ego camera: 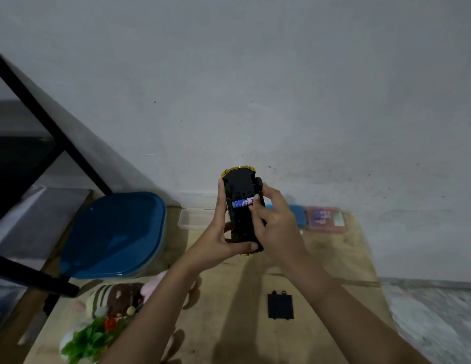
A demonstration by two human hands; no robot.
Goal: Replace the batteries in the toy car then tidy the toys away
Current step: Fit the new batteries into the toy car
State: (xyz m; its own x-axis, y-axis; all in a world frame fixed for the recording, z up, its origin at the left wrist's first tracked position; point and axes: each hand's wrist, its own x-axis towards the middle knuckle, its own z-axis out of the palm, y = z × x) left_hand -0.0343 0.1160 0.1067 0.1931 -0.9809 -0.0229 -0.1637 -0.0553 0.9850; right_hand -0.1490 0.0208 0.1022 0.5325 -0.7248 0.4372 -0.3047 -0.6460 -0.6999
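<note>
Battery swap apparently midway. Toy car [242, 206] held belly-up above the surface [334, 258], left hand [224, 232] fingers curled round one side. Right hand [274, 219] fingers curled over the other side, one tip pressing a blue battery [242, 203] into the open bay. Battery cover [280, 306] off, below the car. Left to do: refitting the cover, tidying the plush toys [116, 300] lower left of the car.
</note>
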